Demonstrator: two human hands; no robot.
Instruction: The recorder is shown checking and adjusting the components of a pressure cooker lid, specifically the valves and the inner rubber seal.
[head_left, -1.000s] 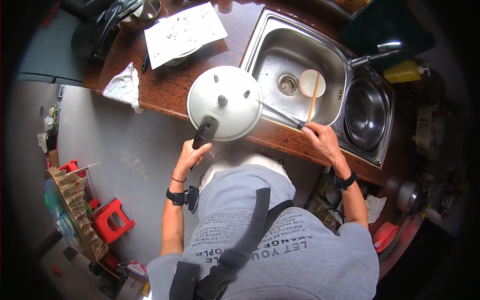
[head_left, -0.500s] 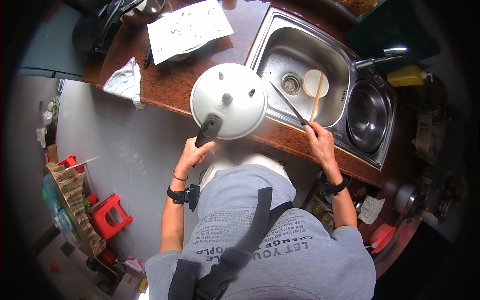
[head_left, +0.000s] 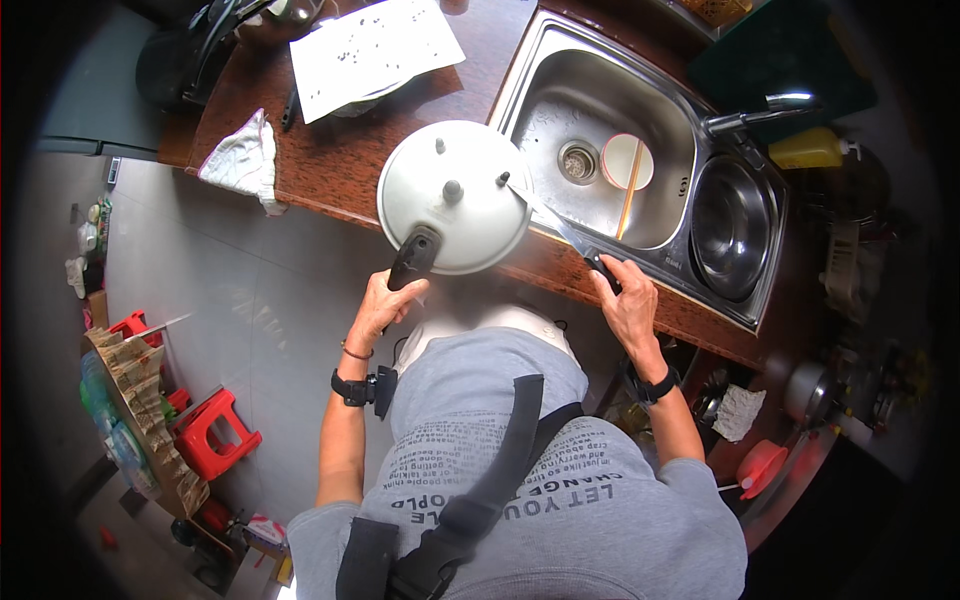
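My left hand [head_left: 385,303] grips the black handle of a pale, round pressure cooker lid [head_left: 440,215], which overlaps the counter's front edge and the sink's left side. Several small knobs stick up from the lid's face. A knife [head_left: 568,232] with a black handle is in my right hand [head_left: 628,305]. Its blade points up and left, and its tip is at the small dark knob near the lid's right rim. Whether the tip presses on the knob I cannot tell.
The steel sink [head_left: 560,75] holds a bowl [head_left: 622,155] with chopsticks [head_left: 629,205] across it. Beside it sits a metal basin [head_left: 735,230]. On the brown counter [head_left: 330,180] lie a white sheet [head_left: 375,55] and a cloth [head_left: 243,160]. A red stool [head_left: 218,435] stands at left.
My right hand has moved slightly left and down with the knife. The blade has swung from over the sink to the knob on the lid. The lid stays nearly in place.
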